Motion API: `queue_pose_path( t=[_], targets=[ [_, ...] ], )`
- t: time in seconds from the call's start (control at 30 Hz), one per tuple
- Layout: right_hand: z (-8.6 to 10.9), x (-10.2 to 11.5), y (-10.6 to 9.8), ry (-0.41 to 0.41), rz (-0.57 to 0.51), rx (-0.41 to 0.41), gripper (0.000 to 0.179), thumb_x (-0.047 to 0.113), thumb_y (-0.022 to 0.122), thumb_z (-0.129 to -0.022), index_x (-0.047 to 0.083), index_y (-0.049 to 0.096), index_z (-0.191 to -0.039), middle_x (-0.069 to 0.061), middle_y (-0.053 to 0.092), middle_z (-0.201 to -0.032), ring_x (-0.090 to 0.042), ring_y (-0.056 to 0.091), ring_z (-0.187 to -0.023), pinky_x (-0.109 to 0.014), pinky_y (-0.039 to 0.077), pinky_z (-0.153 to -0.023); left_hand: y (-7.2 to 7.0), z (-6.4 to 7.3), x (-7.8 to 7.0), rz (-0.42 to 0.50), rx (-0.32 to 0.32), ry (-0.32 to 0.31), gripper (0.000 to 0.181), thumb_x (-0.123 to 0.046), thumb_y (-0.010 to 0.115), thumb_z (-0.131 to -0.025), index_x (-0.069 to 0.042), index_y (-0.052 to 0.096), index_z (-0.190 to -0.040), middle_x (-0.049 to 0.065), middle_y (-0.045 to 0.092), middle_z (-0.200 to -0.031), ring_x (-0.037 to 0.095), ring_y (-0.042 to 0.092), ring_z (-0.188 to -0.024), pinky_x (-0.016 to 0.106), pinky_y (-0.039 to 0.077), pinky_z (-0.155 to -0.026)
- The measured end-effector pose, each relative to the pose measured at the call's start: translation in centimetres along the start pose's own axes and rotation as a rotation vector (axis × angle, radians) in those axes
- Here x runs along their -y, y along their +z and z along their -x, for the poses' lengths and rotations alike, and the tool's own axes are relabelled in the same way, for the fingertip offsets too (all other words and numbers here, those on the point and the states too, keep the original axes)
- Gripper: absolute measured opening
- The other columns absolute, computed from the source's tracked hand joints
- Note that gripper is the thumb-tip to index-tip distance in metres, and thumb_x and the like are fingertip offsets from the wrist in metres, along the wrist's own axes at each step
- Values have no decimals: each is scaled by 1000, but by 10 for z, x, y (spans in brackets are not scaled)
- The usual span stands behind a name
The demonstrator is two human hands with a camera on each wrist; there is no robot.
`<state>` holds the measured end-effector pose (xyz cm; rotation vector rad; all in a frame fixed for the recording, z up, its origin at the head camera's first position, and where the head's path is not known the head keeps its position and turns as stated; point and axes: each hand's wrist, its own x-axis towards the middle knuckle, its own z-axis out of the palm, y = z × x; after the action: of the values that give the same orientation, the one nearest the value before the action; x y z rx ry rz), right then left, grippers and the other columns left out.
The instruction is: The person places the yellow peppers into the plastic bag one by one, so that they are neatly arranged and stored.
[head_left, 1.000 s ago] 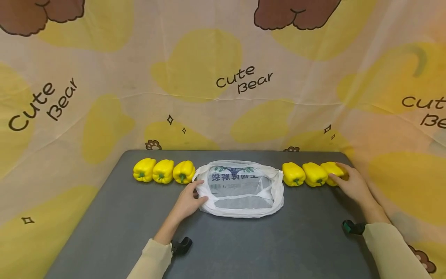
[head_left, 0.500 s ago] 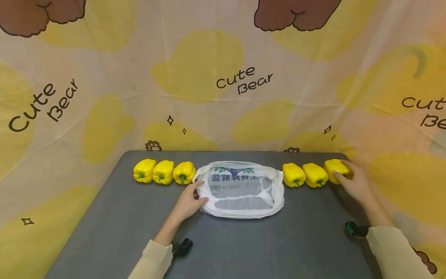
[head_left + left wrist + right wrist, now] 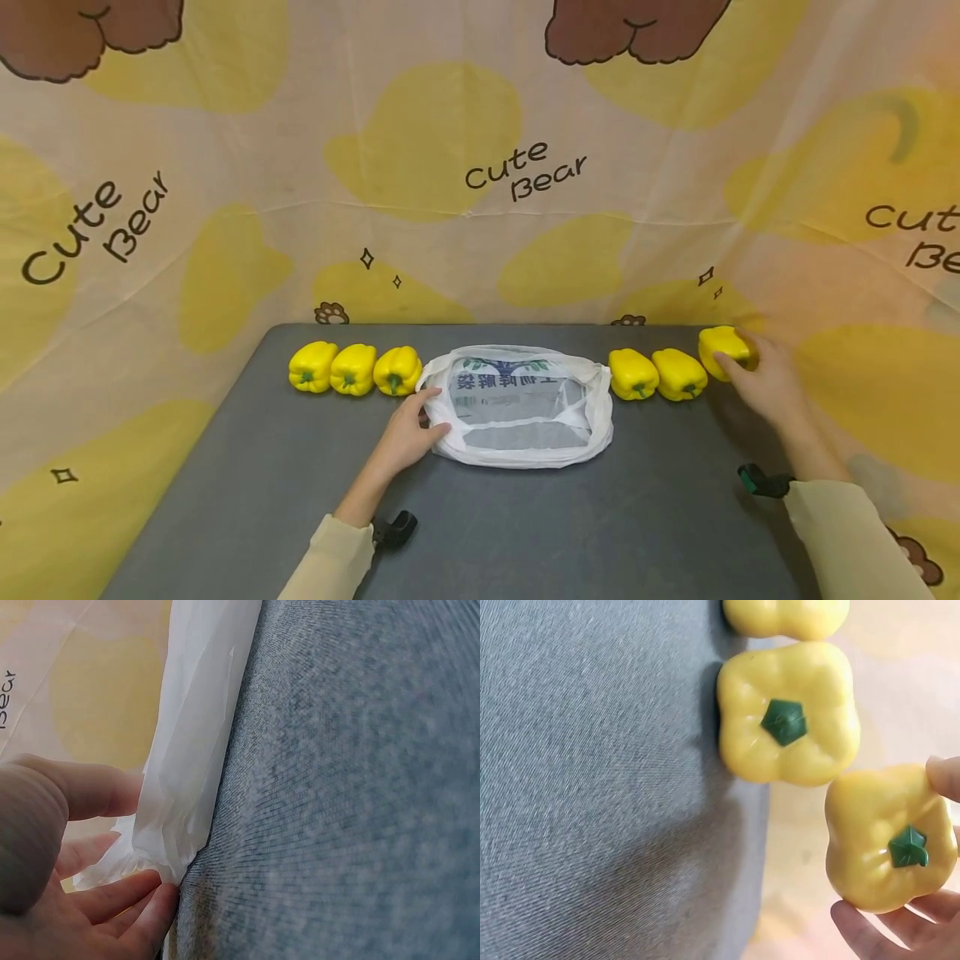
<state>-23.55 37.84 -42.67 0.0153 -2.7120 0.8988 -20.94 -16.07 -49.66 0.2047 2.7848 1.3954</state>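
A white plastic bag [image 3: 517, 454] with a blue tree print and lettering lies with its mouth open mid-table. My left hand [image 3: 405, 433] holds the bag's left end, thumb and fingers on the thin film, as the left wrist view also shows. At the far right, my right hand [image 3: 768, 379] grips a yellow bell pepper [image 3: 720, 352] above the table. In the right wrist view this pepper [image 3: 885, 832] faces the camera with its green stem. Two more peppers, the nearer one [image 3: 678, 375] and its neighbour [image 3: 632, 375], rest between it and the bag.
Left of the bag, three yellow bell peppers [image 3: 352, 369] stand in a row, the rightmost close to its rim. The grey table [image 3: 525, 533] ends at a patterned cloth backdrop [image 3: 420, 275], which also rises close beside my right arm.
My right hand has lifted the rightmost bell pepper off the table, moving it up and slightly right, away from its neighbour. My left hand and the bag have stayed in place.
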Motion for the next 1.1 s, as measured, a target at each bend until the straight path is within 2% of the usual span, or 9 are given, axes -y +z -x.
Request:
queue_pose_path(
  t=[0.2, 0.43, 0.57, 0.83, 1.1],
  targets=[
    [0, 15, -2, 13, 6, -6, 72, 42, 57, -103, -6, 36, -152, -42, 36, -145, -62, 30, -130, -76, 28, -98, 0, 0, 0, -10, 0, -1, 58, -11, 75, -90, -4, 53, -144, 24, 51, -143, 40, 59, -121, 51, 50, -102],
    [-1, 32, 3, -70, -12, -48, 67, 37, 61, -102, -8, 43, -148, -40, 44, -142, -62, 38, -126, -75, 30, -98, 0, 0, 0, -15, 1, -1, 59, -11, 76, -90, -4, 53, -144, 24, 51, -143, 40, 59, -120, 50, 51, -101],
    [1, 42, 9, -59, -30, -18, 69, 40, 60, -102, -6, 41, -150, -39, 40, -146, -61, 35, -130, -76, 29, -99, -1, 0, -1, -13, 1, 2, 59, -11, 75, -90, -3, 53, -144, 24, 51, -144, 41, 60, -120, 50, 51, -101],
    [3, 64, 20, -74, -37, 1, 70, 42, 60, -101, -3, 41, -151, -36, 39, -144, -57, 37, -128, -74, 32, -97, 0, 0, 0, -19, -4, 6, 58, -10, 75, -90, -3, 53, -144, 25, 51, -143, 40, 60, -119, 50, 51, -101],
    [3, 84, 34, -122, -48, -1, 67, 40, 64, -100, -3, 45, -148, -34, 43, -142, -54, 40, -127, -72, 33, -99, -2, 1, 0, -8, 0, -1, 58, -11, 75, -90, -3, 53, -144, 25, 50, -144, 41, 60, -119, 51, 51, -100]
  ],
)
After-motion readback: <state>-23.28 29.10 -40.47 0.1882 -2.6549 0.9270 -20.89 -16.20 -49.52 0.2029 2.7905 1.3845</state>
